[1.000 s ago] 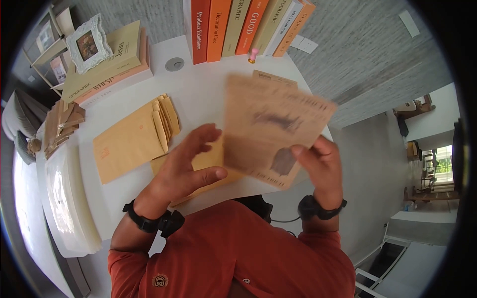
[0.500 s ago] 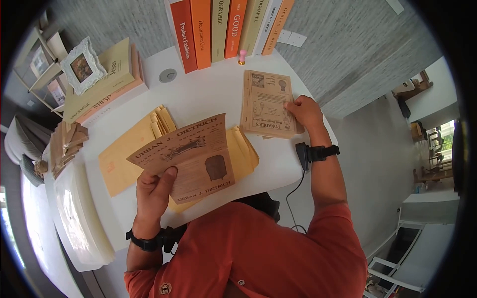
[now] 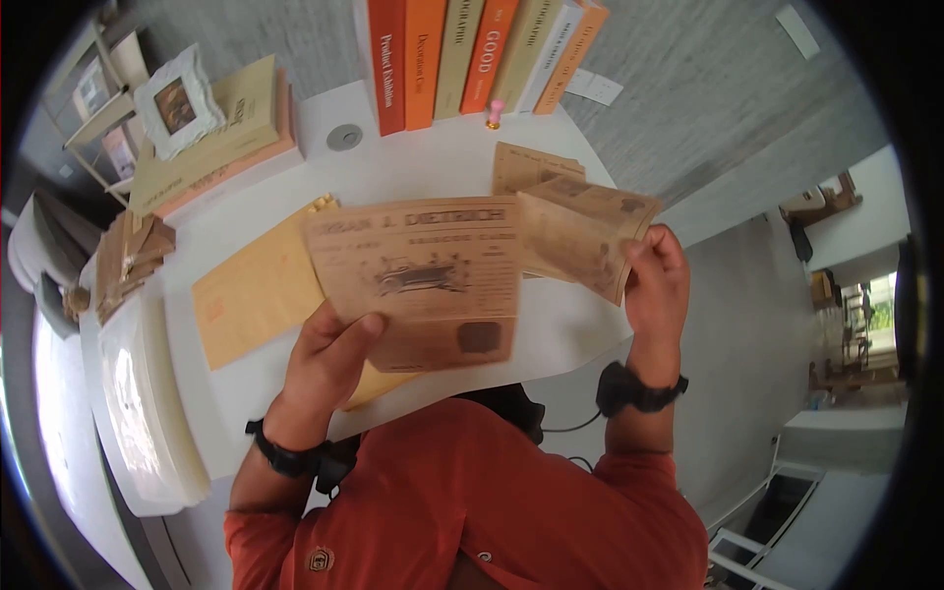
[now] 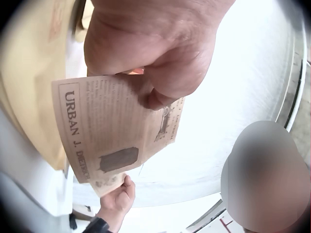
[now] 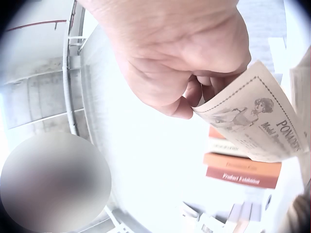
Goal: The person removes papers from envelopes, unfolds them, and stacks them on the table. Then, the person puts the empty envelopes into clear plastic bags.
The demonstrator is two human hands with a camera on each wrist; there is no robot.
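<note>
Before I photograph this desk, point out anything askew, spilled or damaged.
Only the brown paper pile at the left of the desk looks askew, its edges unevenly fanned. Nothing looks spilled or damaged.

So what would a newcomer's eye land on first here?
Probably the Urban J. Dietrich sheet, brown and printed, held up mid-view in the left hand. Beside it, a second printed sheet is pinched in the right hand. After those, the red, orange and beige upright books at the back of the white desk, and the red shirt below.
</note>
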